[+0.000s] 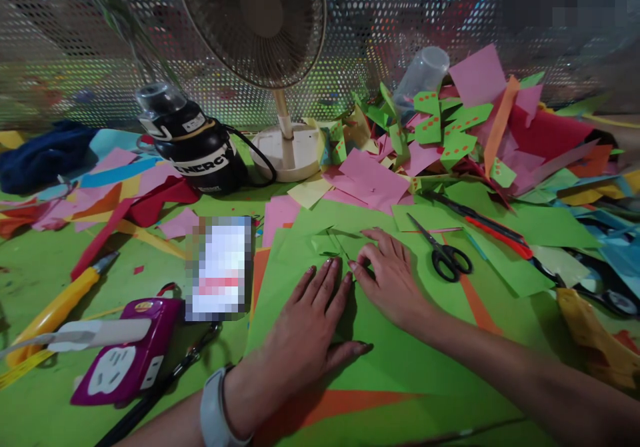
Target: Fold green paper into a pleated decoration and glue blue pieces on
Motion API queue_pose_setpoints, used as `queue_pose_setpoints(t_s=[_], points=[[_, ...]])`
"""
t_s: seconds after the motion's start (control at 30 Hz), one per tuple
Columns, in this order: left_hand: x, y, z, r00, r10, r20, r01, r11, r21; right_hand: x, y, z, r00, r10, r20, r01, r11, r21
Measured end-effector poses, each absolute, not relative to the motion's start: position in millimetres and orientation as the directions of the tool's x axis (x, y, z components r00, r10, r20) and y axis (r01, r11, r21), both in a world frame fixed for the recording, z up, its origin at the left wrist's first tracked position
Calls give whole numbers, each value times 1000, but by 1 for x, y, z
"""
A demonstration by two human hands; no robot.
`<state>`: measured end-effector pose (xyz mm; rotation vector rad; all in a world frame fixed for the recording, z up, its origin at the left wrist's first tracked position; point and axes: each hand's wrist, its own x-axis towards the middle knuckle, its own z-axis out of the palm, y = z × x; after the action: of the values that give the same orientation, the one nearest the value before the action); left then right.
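Note:
My left hand [313, 317] lies flat on a large green paper sheet [400, 360], fingers stretched forward and thumb spread out. Just beyond its fingertips is a small cut or folded green paper piece [333, 242] with thin raised edges. My right hand [387, 277] is beside it, thumb and index finger pinched together at the near end of that piece. The fingers partly hide the pinched spot. Black-handled scissors [447, 257] rest to the right of my right hand, blades pointing away and left, slightly apart.
Behind are a desk fan [287, 150] and a black bottle [195, 144]. Paper scraps [373, 177] and a clear plastic cup [425, 74] pile at back right. Left are a phone [220, 267], a purple device [135, 347] and a yellow cutter [60, 307]. A red-black cutter [497, 234] lies right.

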<state>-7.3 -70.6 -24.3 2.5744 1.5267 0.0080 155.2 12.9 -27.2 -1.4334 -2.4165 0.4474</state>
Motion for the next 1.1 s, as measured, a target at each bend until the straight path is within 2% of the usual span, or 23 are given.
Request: queue_pose_setpoints(t_s=[0.2,0.4,0.67,0.8,1.1], points=[[-9,-73,-30,483,875,-26,872,-478,102,155,12,-28,-471,876,106,790,473,-391],[-9,-71,-27,485,874,-30,873,-482,81,154,12,-24,-472,880,53,801,453,-392],[-10,-69,-27,508,861,-31,862,-507,13,157,17,-29,-420,906,45,776,384,-500],[-10,-70,-30,504,864,-13,864,-504,0,163,24,-27,-452,892,-2,747,377,-548],[-9,-70,-28,508,861,-27,861,-508,-3,167,27,-19,-519,853,-52,719,402,-567]])
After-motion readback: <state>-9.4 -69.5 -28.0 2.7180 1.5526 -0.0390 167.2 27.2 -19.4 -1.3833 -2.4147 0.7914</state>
